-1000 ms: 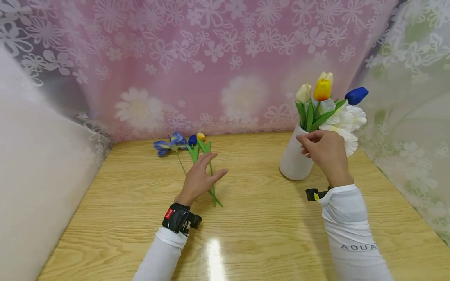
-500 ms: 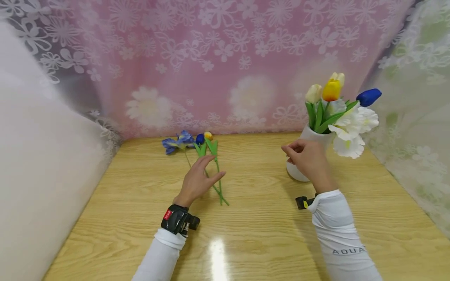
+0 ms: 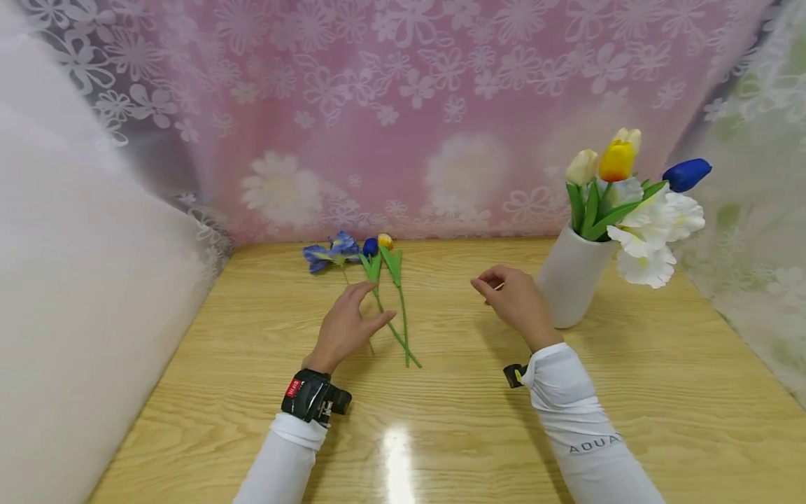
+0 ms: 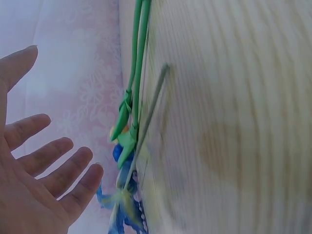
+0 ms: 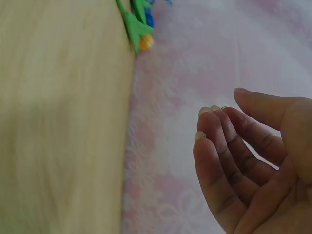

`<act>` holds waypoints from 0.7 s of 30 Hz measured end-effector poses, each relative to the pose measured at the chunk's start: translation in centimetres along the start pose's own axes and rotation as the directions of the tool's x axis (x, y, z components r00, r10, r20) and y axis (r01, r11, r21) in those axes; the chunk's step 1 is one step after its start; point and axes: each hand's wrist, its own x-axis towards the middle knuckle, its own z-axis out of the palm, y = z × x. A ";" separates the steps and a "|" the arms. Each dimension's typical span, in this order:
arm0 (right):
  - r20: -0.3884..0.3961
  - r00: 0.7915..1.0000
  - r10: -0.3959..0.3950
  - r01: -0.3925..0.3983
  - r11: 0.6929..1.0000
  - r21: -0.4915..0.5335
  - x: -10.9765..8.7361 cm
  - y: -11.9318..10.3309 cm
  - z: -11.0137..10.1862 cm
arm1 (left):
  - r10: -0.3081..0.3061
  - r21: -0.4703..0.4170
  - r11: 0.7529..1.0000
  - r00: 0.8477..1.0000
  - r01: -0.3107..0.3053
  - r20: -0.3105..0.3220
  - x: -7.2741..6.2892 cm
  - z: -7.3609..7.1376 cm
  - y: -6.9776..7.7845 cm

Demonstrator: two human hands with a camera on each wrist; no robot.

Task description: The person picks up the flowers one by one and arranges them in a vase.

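My left hand (image 3: 342, 325) hovers over the flower stems, fingers spread and nothing held. Beneath and beyond it lie a blue iris (image 3: 330, 253), a blue tulip (image 3: 370, 247) and a yellow-orange tulip (image 3: 385, 241), their heads toward the back edge. The two green tulip stems cross near their lower ends. In the left wrist view the iris stem (image 4: 153, 107) shows beside the green ones. My right hand (image 3: 518, 302) is left of the white vase (image 3: 574, 280), overlapping its edge in the head view. Its fingers are loosely curled, and the right wrist view shows nothing in them.
Cream tulips (image 3: 582, 168), an orange-yellow tulip (image 3: 617, 162), a blue tulip (image 3: 686, 175) and white ruffled flowers (image 3: 648, 245) stand in the vase at the right. A pink floral curtain (image 3: 390, 140) hangs behind the wooden table (image 3: 466, 420).
My right hand has moved left and down from the vase rim toward the middle of the table. The left hand stays over the lying stems. The head view has shifted slightly left.
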 end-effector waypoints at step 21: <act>0.229 0.972 -0.053 0.041 0.997 0.059 1.5 -2.5 8.7 | -0.097 0.015 0.995 0.995 0.098 -0.018 -2.3 -2.7 -2.9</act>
